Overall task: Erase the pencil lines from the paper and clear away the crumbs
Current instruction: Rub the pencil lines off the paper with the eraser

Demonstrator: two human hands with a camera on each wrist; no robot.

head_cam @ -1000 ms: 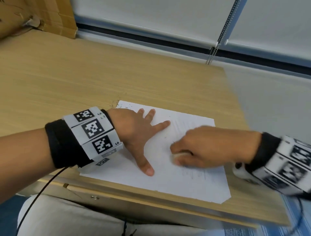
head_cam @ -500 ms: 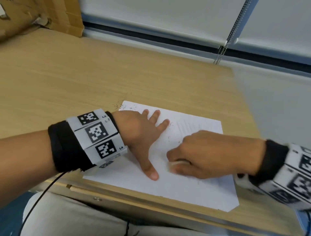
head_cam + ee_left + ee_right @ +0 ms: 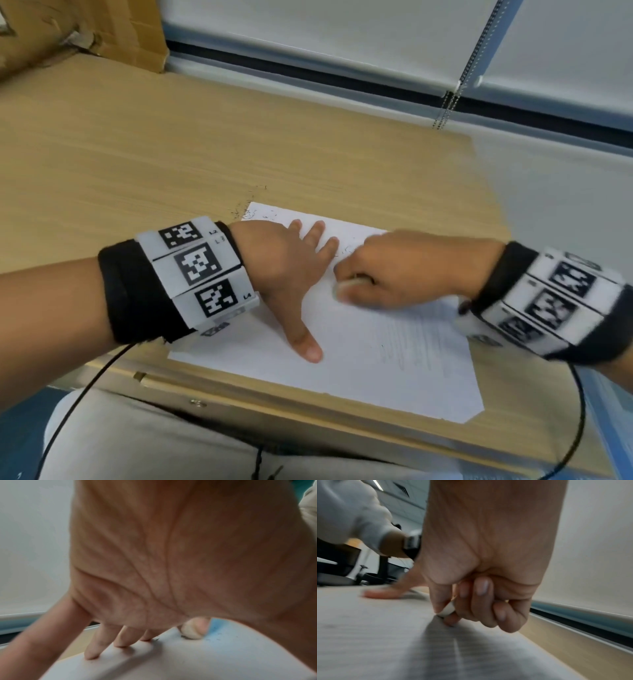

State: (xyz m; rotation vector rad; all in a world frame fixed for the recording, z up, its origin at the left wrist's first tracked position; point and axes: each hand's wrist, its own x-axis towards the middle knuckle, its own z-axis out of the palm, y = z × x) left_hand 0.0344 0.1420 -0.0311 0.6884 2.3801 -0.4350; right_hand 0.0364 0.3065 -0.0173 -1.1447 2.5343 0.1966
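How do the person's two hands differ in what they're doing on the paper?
The left hand lies flat with fingers spread, pressing the paper down; the right hand is curled, pinching a white eraser against the sheet. The left holds nothing; the right holds the tool. Both wear marker-covered wristbands.

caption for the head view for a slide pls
Left hand presses the paper flat on the desk while the right hand rubs an eraser over it.

Office: wooden desk, roller blind
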